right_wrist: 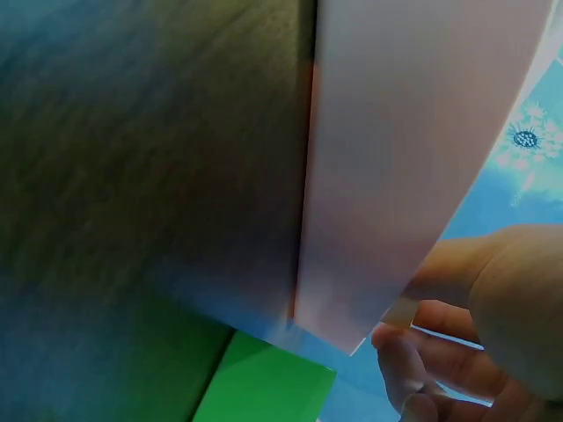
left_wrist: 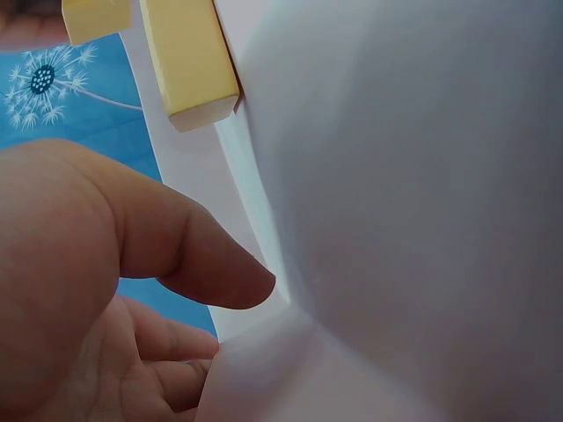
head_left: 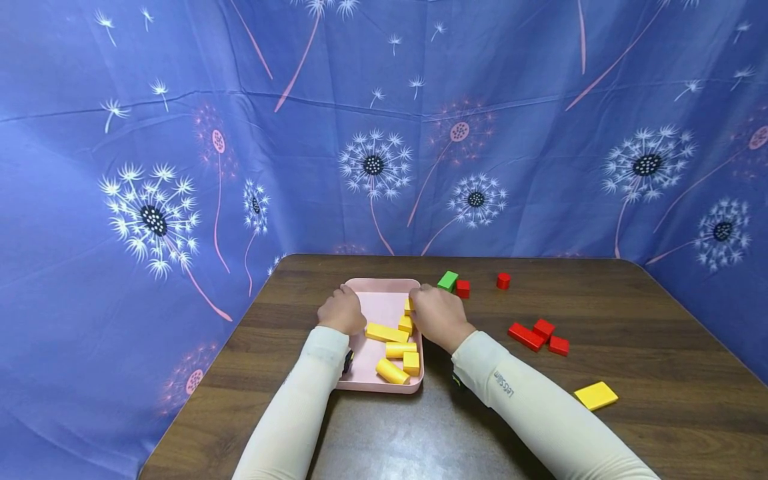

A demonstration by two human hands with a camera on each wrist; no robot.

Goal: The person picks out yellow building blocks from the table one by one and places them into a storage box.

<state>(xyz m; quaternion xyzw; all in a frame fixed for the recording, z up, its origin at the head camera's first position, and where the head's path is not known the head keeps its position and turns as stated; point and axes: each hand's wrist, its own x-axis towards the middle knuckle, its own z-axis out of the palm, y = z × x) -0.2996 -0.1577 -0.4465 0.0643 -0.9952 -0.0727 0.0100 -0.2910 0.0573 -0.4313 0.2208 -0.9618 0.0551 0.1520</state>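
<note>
A shallow pink tray (head_left: 384,387) lies on the table with several yellow blocks in it. My left hand (head_left: 343,311) grips its left rim; in the left wrist view the thumb (left_wrist: 233,272) is over the inner wall and the other fingers are outside. At the far right corner, my right hand (head_left: 441,316) pinches a yellow block (head_left: 409,306), mostly hidden by the fingers. Below it, a yellow cube (head_left: 405,325) and a long yellow block (head_left: 387,333) sit in the tray. Nearer me are two yellow cylinders (head_left: 393,371) and another yellow cube (head_left: 411,364).
Behind my right hand are a green block (head_left: 447,281) and a red cube (head_left: 463,289), with a red cylinder (head_left: 503,281) to their right. Three red blocks (head_left: 525,337) cluster right of my forearm. A flat yellow block (head_left: 597,395) lies nearer. A blue curtain (head_left: 540,133) hangs behind the table.
</note>
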